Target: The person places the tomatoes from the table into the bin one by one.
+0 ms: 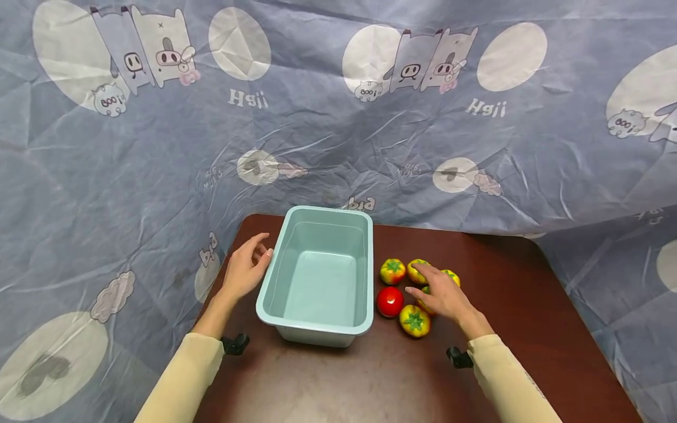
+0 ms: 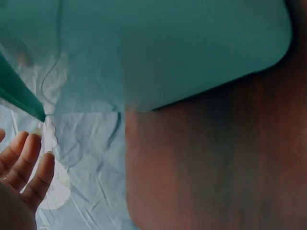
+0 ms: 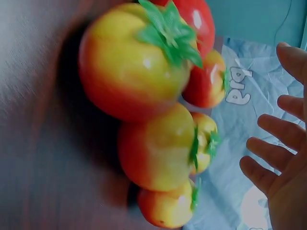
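Observation:
A light-green plastic basin (image 1: 317,326) stands on the table with nothing inside it. My left hand (image 1: 245,269) is beside its left rim, fingers loosely bent and holding nothing; whether the fingertips touch the rim, I cannot tell. To the basin's right lies a group of artificial tomatoes: a plain red one (image 1: 390,302) and several yellow-red ones with green leafy tops, such as the front tomato (image 1: 415,321) and the back-left tomato (image 1: 393,271). Above the group hovers my right hand (image 1: 444,295), fingers spread, partly hiding one tomato. The right wrist view shows that hand (image 3: 288,158) apart from the tomatoes.
The dark reddish-brown table (image 1: 508,294) has rounded far corners. A grey-blue printed cloth (image 1: 328,135) hangs behind it and along both sides. Black wrist mounts (image 1: 235,344) sit at the sleeve cuffs.

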### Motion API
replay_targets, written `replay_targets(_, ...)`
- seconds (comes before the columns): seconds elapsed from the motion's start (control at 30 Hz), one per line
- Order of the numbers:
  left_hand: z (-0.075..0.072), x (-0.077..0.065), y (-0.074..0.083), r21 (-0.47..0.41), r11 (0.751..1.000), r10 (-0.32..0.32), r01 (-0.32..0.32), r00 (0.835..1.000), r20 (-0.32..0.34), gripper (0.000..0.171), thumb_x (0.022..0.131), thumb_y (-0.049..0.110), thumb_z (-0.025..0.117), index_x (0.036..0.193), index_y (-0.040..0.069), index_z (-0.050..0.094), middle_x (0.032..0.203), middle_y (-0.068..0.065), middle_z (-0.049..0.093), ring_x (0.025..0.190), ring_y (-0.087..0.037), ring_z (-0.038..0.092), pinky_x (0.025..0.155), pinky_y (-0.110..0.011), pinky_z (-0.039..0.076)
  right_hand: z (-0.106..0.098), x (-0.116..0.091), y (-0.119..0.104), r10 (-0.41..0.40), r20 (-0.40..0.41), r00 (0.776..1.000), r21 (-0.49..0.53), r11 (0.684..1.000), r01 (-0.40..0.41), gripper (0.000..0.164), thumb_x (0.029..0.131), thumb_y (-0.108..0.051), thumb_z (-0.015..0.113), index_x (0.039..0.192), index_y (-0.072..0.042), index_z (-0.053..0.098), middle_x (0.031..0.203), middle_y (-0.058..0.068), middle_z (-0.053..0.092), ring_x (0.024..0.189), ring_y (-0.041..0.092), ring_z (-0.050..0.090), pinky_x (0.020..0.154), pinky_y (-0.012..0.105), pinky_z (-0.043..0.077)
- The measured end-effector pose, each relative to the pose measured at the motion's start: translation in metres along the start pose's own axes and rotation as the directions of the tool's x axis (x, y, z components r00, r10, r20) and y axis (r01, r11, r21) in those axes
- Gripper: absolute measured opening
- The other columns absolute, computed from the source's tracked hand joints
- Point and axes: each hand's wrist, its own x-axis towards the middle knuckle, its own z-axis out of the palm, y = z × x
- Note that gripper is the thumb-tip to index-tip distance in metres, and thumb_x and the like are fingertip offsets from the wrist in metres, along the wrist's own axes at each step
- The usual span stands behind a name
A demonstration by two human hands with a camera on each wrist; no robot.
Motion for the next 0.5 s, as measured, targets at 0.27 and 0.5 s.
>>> replay_targets(0.27, 0.003, -0.032, -0.003, -0.188, 0.982, -0.004, -0.015, 0.995, -0.104, 0.035, 0.091, 0.011, 0.063, 0.127, 0.012, 0.062, 0.091, -0.006, 0.060, 0.075, -0.006, 0.056, 0.061, -0.015, 0.047, 0.018, -0.024, -0.005, -0.008, -0.073, 0.997, 0.082, 0.997, 0.014, 0.063, 0.082, -0.035, 0.075, 0.135, -0.008, 0.056, 0.135, 0.010, 0.059, 0.123, 0.034, 0.056, 0.102, 0.053, 0.044)
replay_targets(0.5, -0.003, -0.051, 0.013, -0.288, 0.958, -0.057, 0.013, 0.988, -0.147, 0.032, 0.091, 0.001, 0.060, 0.122, 0.001, 0.063, 0.089, -0.014, 0.060, 0.074, -0.006, 0.056, 0.059, -0.013, 0.045, 0.030, -0.041, -0.003, -0.030, -0.152, 0.988, 0.097, 0.994, 0.046, 0.060, 0.078, -0.031, 0.079, 0.132, -0.013, 0.058, 0.130, 0.007, 0.062, 0.117, 0.030, 0.060, 0.097, 0.051, 0.049)
